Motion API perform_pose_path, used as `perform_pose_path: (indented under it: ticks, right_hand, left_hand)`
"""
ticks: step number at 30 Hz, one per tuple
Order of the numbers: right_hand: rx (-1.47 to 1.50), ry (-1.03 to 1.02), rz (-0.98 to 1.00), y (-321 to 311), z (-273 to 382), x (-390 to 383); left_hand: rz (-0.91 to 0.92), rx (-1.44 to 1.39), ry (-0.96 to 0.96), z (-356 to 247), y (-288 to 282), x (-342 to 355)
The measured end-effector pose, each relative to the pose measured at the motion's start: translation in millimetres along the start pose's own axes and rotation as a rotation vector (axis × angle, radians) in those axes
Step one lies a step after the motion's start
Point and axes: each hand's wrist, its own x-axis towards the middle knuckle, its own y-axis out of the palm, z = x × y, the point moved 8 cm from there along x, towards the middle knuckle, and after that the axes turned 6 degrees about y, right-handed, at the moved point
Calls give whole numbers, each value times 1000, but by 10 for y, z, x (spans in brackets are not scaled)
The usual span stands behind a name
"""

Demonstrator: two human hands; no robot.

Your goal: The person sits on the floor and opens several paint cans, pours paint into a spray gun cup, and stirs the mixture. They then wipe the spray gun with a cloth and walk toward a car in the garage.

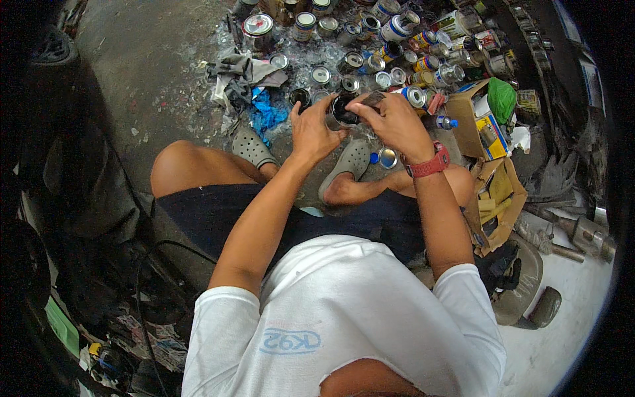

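Over my feet, my left hand (pixel 313 132) is wrapped round the side of a small can (pixel 340 118) with a dark, glossy inside. My right hand (pixel 391 122) is closed at the can's right rim, its thumb and fingers pinched together. A small dark flat piece (pixel 374 98) shows at those fingers; its kind and its lower end are hidden. Just beyond my left fingers stands another open can with dark contents (pixel 299 96). A round metal lid (pixel 387 158) lies on the floor by my right foot, beside a blue cap (pixel 374 159).
Many paint cans (pixel 397 30) crowd the floor ahead and to the right. Grey rags (pixel 246 71) and a crumpled blue plastic piece (pixel 267 111) lie left of the cans. Cardboard boxes (pixel 468 126) stand on the right, with a green plastic bag (pixel 501 99) at one.
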Motion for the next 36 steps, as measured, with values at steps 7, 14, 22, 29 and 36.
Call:
perform_pose_path:
  ticks: [7, 14, 22, 29, 36]
  right_hand:
    - [-44, 35, 44, 14, -4, 4]
    - [91, -24, 11, 62, -52, 47]
    - [271, 9, 2, 60, -52, 45]
    - [87, 34, -95, -124, -110, 68]
    - [-186, 119, -164, -48, -163, -66]
  left_hand:
    - [-13, 11, -8, -51, -18, 1]
    - [-34, 6, 14, -30, -22, 18]
    - [-55, 10, 33, -72, -49, 19]
    - [-61, 7, 52, -129, -75, 20]
    - [-86, 16, 68, -115, -80, 30]
